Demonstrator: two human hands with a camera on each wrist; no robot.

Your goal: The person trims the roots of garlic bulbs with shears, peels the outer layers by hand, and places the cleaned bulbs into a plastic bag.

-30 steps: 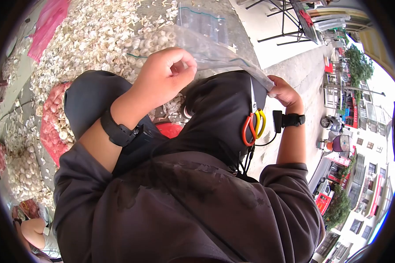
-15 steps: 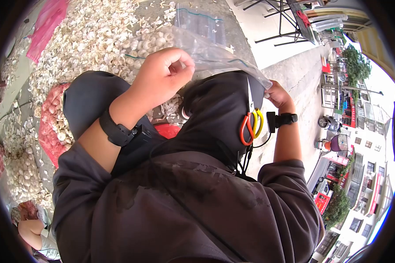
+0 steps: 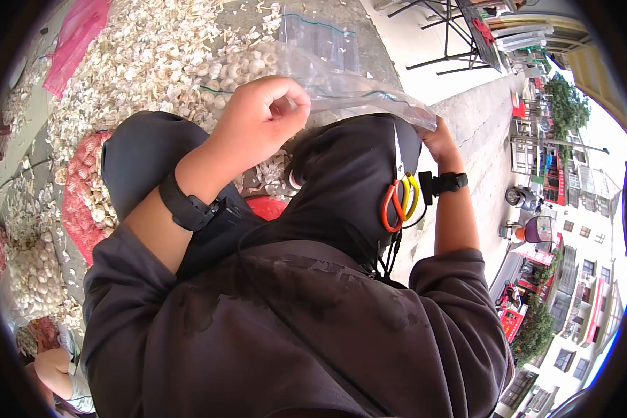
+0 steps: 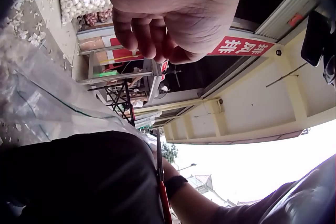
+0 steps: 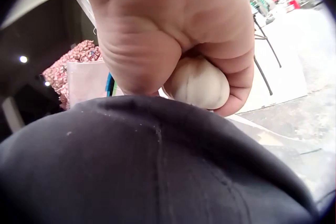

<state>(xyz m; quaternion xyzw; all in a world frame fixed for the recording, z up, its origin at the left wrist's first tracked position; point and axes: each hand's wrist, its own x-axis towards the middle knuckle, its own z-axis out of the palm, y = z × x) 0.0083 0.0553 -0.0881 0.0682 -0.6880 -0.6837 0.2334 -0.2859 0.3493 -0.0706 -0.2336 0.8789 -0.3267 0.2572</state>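
In the head view my left hand (image 3: 261,115) is raised beside the clear plastic bag (image 3: 334,83), its fingers loosely curled. The left wrist view shows these fingers (image 4: 149,37) apart from the bag, with nothing visible in them. My right hand (image 3: 439,139) is beyond my knee at the bag's right end, its fingertips partly behind the plastic. In the right wrist view it grips a pale garlic bulb (image 5: 199,85) between thumb and fingers. Scissors (image 3: 400,191) with orange and yellow handles lie on my thigh. Garlic bulbs (image 3: 247,64) show through the bag's left end.
Garlic skins (image 3: 146,56) cover the ground ahead and left. A red mesh sack (image 3: 83,202) of garlic stands beside my knee. Another flat plastic bag (image 3: 320,38) lies beyond the first. A folding table (image 3: 484,38) stands far right. Another person's leg (image 3: 52,369) shows at lower left.
My right hand has shifted slightly left and forward, bringing the bag's end with it, and its fingers are now more hidden by the plastic. The left hand has stayed in place.
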